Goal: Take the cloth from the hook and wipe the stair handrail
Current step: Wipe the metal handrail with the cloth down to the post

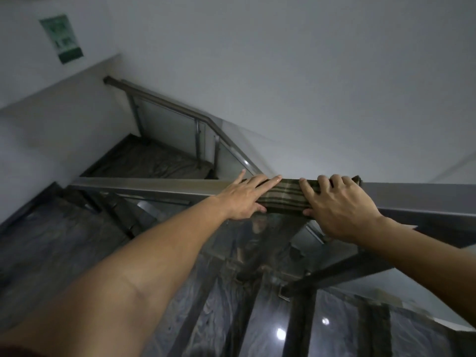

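The striped cloth [286,199] lies draped over the handrail [154,186], the left hand [247,199] pressed flat on one end and the right hand [334,204] gripping the other.

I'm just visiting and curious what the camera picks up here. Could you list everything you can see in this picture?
cloth: one, dark green with pale stripes, draped over the handrail between the hands
handrail: one, grey metal, running across the middle
far handrail: one, grey metal, sloping along the stairs beyond
glass panel: one, clear and reflective, below the handrail
sign: one, green, on the wall at upper left
stairs: one flight, dark, left of centre
left hand: flat on the cloth's left end
right hand: gripping the cloth's right end
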